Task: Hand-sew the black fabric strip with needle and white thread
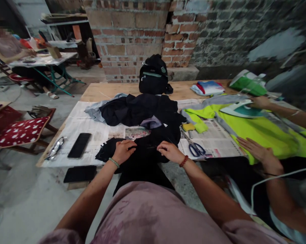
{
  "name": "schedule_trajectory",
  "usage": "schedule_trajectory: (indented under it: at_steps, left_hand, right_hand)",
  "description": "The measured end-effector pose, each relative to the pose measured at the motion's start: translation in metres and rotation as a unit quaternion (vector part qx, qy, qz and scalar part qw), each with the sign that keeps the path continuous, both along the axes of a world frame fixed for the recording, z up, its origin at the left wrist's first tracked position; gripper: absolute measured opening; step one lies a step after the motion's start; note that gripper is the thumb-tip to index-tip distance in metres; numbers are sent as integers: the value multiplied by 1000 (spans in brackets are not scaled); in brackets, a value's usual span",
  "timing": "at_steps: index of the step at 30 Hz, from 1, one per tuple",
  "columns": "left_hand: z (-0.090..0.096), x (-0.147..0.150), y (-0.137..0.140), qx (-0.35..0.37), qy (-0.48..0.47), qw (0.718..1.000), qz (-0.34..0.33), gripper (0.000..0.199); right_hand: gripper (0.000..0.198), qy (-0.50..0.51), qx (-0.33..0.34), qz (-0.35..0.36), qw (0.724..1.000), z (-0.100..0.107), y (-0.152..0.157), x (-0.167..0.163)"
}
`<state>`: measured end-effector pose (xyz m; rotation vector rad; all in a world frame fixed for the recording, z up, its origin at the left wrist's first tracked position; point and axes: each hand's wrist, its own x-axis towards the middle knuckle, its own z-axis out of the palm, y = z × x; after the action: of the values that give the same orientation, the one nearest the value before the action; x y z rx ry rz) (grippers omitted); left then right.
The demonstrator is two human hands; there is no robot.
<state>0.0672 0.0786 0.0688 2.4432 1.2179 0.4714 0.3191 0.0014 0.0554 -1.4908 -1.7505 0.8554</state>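
Observation:
A black garment point(143, 150) lies over the table edge and my lap. My left hand point(123, 151) has its fingers closed on the cloth's left part. Facing it, my right hand point(170, 151) pinches with thumb and fingertips at the right. A thin pale line, thread or needle, shows on the cloth by the right fingertips; I cannot tell which. Dark clothes point(132, 109) are heaped behind the garment. Blue-handled scissors point(196, 149) and a yellow sponge-like block point(188, 127) lie to the right of my right hand.
On the left are a phone point(79, 145) and glasses point(57, 148). A black backpack point(153, 75) stands at the back. Another person's hand holds an iron point(236, 110) on a yellow garment point(264, 134), the other lying flat on it. A white cord point(253, 193) hangs at right.

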Motion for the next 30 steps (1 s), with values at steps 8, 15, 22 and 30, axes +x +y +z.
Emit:
schedule_trajectory:
  at_steps: [8,15,22,30]
  left_hand:
    - [-11,-2,8,-6,0,1000,10,27]
    - [-12,-7,8,-14,-13,1000,11,19]
    - [-4,3,1,-26,16,999,12,17]
    - [8,10,-2,30,-10,997,-71,9]
  right_hand:
    - [14,16,-18,-4,1000,1,-1,0]
    - [15,7,-13,-2,1000,-1,-1,1]
    - [15,-6,-4,1,1000,0,0,-2]
    - [15,-22,24,6,999,-3,-2,3]
